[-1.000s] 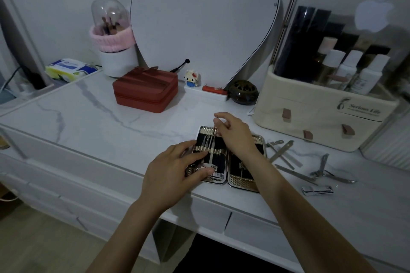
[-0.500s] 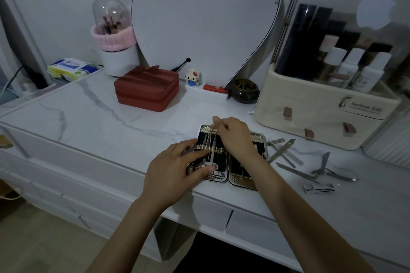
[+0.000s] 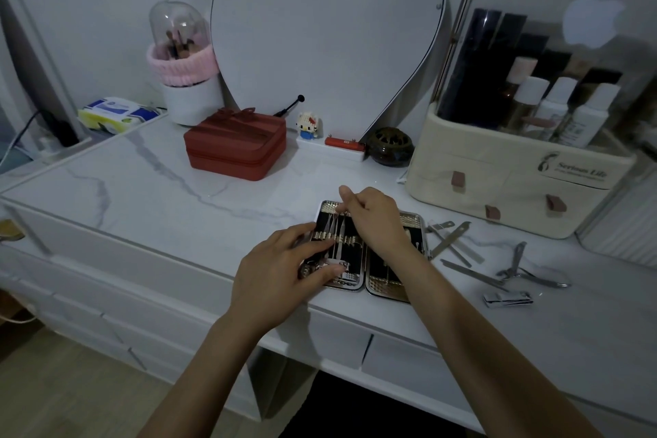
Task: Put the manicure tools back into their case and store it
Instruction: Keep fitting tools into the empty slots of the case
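Polished metal is shining around the open manicure case (image 3: 387, 290), which is lying flat near the front edge of the marble table (image 3: 149, 195), both halves facing up. The left hand (image 3: 275, 277) is resting on the left half with fingers spread wide and nearly straight, pressing it down to keep it steady. The right hand (image 3: 373, 215) is hovering over the top of the same half with fingers curled, pinching the upper end of a thin tool (image 3: 337, 240); I judge it is seating this tool under the elastic band.

So the filling step is going on, not finished. At three o'clock from the case, several loose tools are waiting on the table: a file (image 3: 449, 239), nippers (image 3: 513, 265) and a clipper (image 3: 508, 298). The next move is calling for the right hand to release and reach to three o'clock for one of them, while the left is holding the case.
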